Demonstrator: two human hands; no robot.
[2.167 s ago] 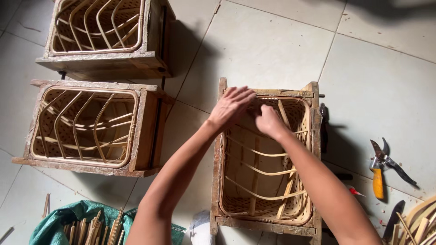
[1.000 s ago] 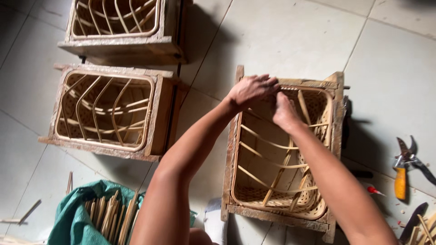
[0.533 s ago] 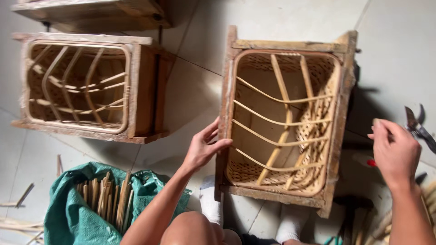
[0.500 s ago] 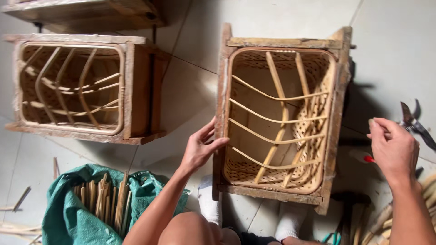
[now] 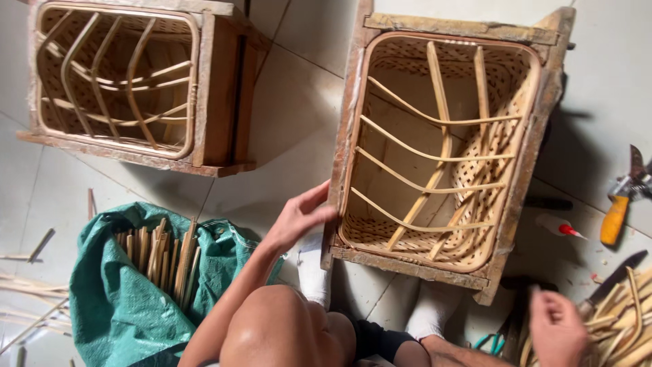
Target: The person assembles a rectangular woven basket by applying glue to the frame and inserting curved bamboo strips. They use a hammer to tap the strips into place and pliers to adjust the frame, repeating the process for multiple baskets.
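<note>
Rattan ribs filled the wooden frame standing on the floor tiles; the left hand, fingers spread, pressed its near-left edge. It looked stiff and fairly heavy, best gripped by the side rails. The right hand, loosely curled, reached into cane strips right of the frame; a green bag lay left of it

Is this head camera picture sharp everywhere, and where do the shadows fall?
Head view: the wooden frame and left hand look sharp; the right hand at the bottom edge is slightly blurred. Soft daylight, with the frame's shadow on the floor tiles to its right; no glare.
</note>
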